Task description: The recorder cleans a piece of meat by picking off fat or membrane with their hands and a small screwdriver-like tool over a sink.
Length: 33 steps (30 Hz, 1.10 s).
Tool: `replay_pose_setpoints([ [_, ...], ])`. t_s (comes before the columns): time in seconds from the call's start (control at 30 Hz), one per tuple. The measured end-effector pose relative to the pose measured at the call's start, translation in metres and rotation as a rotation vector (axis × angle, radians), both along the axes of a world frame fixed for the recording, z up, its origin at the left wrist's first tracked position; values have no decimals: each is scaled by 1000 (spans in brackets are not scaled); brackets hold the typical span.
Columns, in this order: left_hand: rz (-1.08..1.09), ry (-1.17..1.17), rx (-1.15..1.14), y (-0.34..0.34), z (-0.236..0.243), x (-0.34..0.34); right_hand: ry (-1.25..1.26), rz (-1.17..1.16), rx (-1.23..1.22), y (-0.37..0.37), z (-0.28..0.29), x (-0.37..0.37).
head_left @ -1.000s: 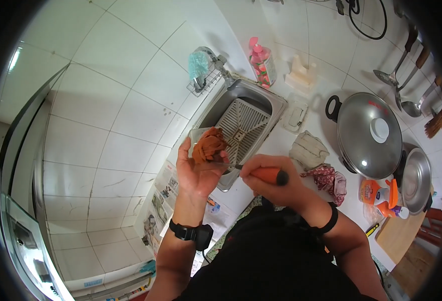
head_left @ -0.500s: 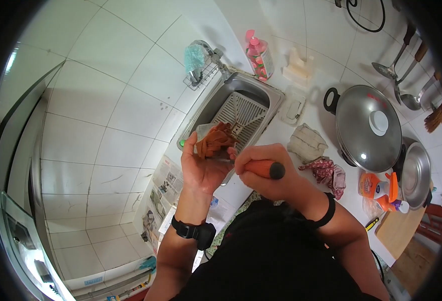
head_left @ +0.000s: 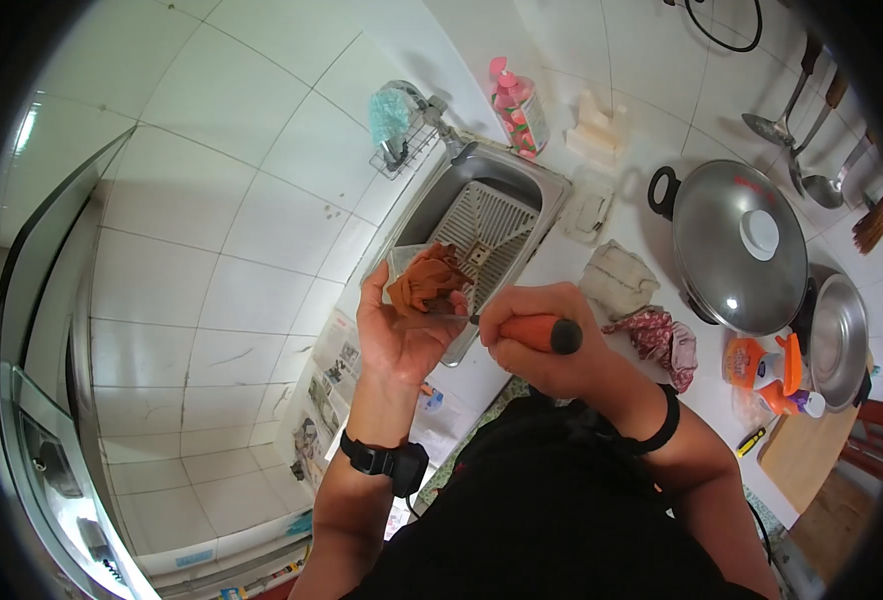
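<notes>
My left hand (head_left: 393, 345) is palm up over the near end of the sink (head_left: 551, 207), its fingers curled round a rust-brown, ruffled bundle (head_left: 429, 282). A clear plastic-looking piece (head_left: 401, 261) shows at the bundle's far left side. I cannot make out whether the bundle is flower, cloth or something else. Just to the right, my right hand (head_left: 539, 368) is closed round a screwdriver-like tool (head_left: 539, 334) with an orange handle and black butt. Its thin shaft points left toward my left fingers; the tip cannot be made out.
A slatted rack (head_left: 496, 225) lies inside the sink, below the faucet (head_left: 446, 128). On the counter are a pink pump bottle (head_left: 517, 108), a beige cloth (head_left: 616, 280), a red patterned cloth (head_left: 656, 345), a lidded wok (head_left: 736, 250), an orange spray bottle (head_left: 756, 365) and a cutting board (head_left: 801, 450).
My right hand and the tool have moved slightly right and nearer me. My left hand has shifted a little left, still holding the brown bundle. The view has moved slightly.
</notes>
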<state>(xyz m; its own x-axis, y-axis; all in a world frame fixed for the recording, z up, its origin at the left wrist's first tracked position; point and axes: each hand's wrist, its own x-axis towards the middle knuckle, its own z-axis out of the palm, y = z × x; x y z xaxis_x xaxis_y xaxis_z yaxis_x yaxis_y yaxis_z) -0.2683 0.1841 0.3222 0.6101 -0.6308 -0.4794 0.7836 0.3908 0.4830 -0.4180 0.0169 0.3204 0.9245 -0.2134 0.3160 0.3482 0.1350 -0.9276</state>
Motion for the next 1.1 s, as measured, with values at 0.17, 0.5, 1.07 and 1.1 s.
replay_pose_setpoints([
  [0.17, -22, 20, 23, 9, -4, -2, -7, -25, -41, 4, 0, -2],
  [0.5, 24, 32, 7, 5, 11, -9, -31, -41, -130, 2, -6, -15],
  [1.07, 0, -70, 114, 3, 16, -7, -196, -64, -25, 24, -17, 23],
  [1.1, -33, -84, 111, 4, 16, -8, -174, -69, -14, 22, -16, 22],
])
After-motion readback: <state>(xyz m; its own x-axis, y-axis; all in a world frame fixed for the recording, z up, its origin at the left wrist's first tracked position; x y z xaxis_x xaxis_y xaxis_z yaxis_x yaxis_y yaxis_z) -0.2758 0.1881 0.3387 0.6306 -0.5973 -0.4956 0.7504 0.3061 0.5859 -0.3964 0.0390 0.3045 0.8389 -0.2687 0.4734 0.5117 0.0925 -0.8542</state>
